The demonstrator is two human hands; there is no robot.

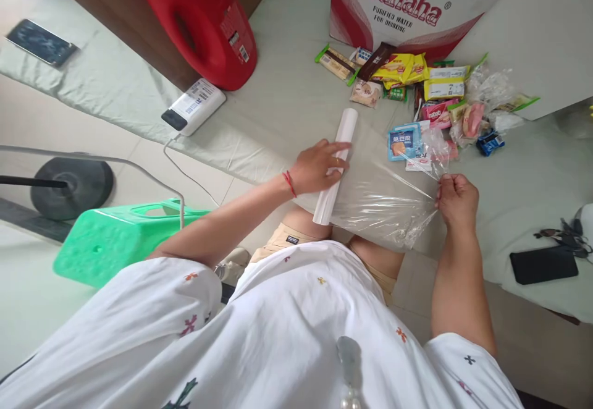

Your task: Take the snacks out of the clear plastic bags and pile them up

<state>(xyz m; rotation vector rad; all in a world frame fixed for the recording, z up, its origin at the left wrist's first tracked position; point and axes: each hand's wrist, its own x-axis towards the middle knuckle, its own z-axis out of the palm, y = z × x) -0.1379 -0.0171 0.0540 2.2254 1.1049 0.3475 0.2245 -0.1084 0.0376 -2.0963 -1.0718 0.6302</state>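
Observation:
A white roll of plastic wrap [345, 128] lies slanted at the table's near edge. My left hand [317, 167] grips its middle from the left, fingers reaching across it. From the roll a clear sheet of plastic wrap [370, 196] stretches to the right. Closed on the gathered far end of that sheet is my right hand [456, 199]. Creases run through the sheet toward my right fingers. Beyond it, partly behind the film, is a blue snack packet [404, 142].
Behind are a pile of wrapped snacks [403, 69] and a Wahaha carton [407, 7]. A red jug [217, 32], a white power bank [197, 106] and a phone [41, 42] lie left. A black pouch [544, 265] with keys is right. Below stands a green stool [120, 236].

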